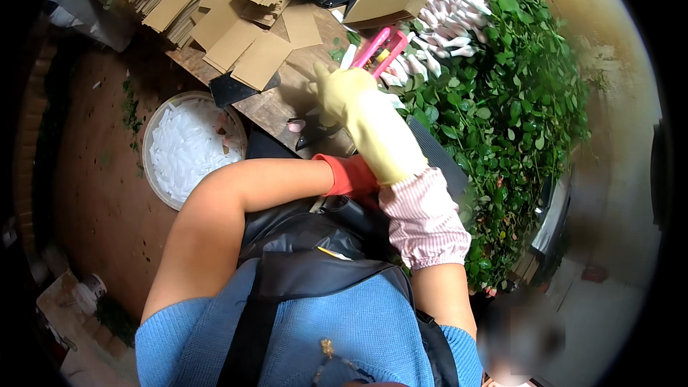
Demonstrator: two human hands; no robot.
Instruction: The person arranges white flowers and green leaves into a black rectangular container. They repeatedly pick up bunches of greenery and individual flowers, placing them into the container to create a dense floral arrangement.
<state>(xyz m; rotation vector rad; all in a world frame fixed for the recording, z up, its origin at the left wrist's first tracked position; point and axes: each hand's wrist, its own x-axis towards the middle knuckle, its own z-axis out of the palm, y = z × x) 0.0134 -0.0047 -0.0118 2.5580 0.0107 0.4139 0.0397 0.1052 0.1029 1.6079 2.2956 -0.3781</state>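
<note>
My right hand (342,93), in a pale yellow rubber glove with a pink-striped cuff, reaches over the wooden worktable (283,104). Its visible fingertips are spread to the left, and I make out nothing held in them. Just beyond its knuckles is a tool with pink handles (373,49), beside a small white piece (348,57). My left hand (350,174), in a red glove, is drawn in near my lap under the right forearm. That forearm hides its fingers.
Flat cardboard pieces (261,61) are stacked at the far left. Leafy stems (502,115) with white-wrapped heads (451,21) heap up on the right. A round tub (148,147) of white pieces stands at the left. A dark ridged panel (437,158) lies beside my right forearm.
</note>
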